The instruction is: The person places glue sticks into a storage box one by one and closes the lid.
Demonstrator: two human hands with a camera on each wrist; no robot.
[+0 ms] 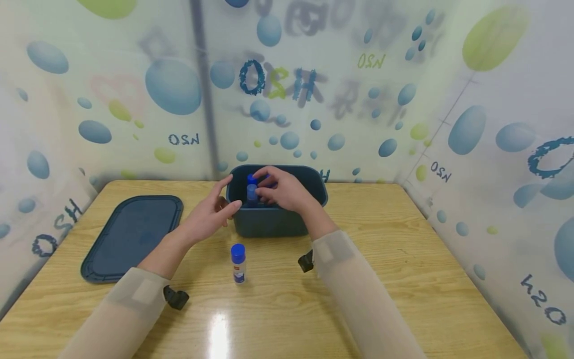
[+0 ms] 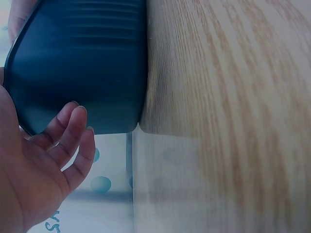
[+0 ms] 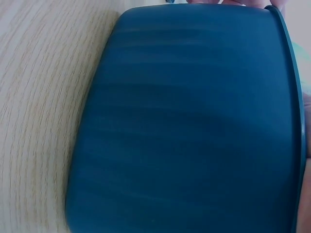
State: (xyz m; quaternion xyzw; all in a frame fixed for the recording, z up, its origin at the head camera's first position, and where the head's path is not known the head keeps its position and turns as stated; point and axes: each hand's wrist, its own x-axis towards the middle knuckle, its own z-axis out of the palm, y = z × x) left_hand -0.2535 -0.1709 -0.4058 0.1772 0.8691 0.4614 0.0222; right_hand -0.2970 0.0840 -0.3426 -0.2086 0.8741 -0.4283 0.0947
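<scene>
A dark blue-green plastic bin (image 1: 271,223) stands at the back of the table. My left hand (image 1: 210,212) is at its left end, thumb and index fingertip spread along the rim. In the left wrist view, the other fingers (image 2: 68,138) rest loosely beside the end wall. My right hand (image 1: 282,189) reaches into the bin from above, fingers bent and spread apart. Its thumb tip is right at a blue-topped bottle (image 1: 252,193); the index fingertip is by another blue cap (image 1: 252,178) behind it. The bin wall (image 3: 189,121) hides the bottles in the right wrist view.
One small clear bottle with a blue cap (image 1: 238,263) stands upright on the table in front of the bin. A dark blue lid (image 1: 132,237) lies flat at the left. A printed curtain (image 1: 287,119) hangs behind the wooden table (image 1: 381,279).
</scene>
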